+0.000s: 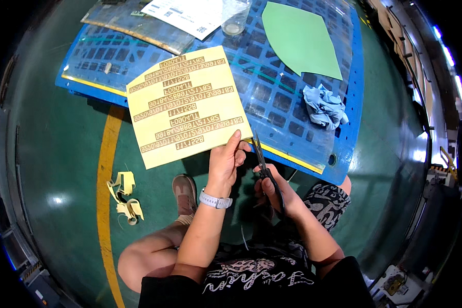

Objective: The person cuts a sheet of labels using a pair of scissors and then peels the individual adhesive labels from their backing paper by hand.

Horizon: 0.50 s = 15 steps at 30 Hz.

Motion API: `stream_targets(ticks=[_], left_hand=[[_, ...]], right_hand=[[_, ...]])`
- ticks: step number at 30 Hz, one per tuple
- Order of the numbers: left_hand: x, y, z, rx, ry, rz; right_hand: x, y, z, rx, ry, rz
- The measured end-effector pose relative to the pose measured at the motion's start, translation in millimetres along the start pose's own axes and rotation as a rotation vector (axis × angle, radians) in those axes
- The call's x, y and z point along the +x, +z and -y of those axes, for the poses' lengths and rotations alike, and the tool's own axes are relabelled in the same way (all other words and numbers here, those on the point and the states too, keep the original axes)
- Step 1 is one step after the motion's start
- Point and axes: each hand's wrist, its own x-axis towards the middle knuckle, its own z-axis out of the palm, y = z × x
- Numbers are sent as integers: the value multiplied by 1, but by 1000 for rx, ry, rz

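My left hand [228, 160] pinches the lower right corner of a yellow printed sheet [190, 110], thumb on top. The sheet carries rows of dark-backed lettering and hangs out past the near edge of the blue table. Black-handled scissors [265, 170] are in my right hand [280, 190], fingers wrapped round the handles. Their blades point up and away, close beside the sheet's right corner. Whether the blades touch the sheet, I cannot tell.
The blue grid-topped table [357, 97] bears a green sheet [305, 41], a crumpled blue cloth [324, 107], a clear plastic cup [234, 23] and a white printed paper [187, 14]. Yellow paper scraps [126, 197] lie on the green floor beside a yellow line [105, 205].
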Motion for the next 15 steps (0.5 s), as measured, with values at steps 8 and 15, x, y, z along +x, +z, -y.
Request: stream_targets(ticks=[8,15], left_hand=[[1,6,3,11,46,-9],[1,-1,2,5,33,22]], right_hand=[[23,8,8,-121,-84,-114],[30,12,13,-159,-6,-120]])
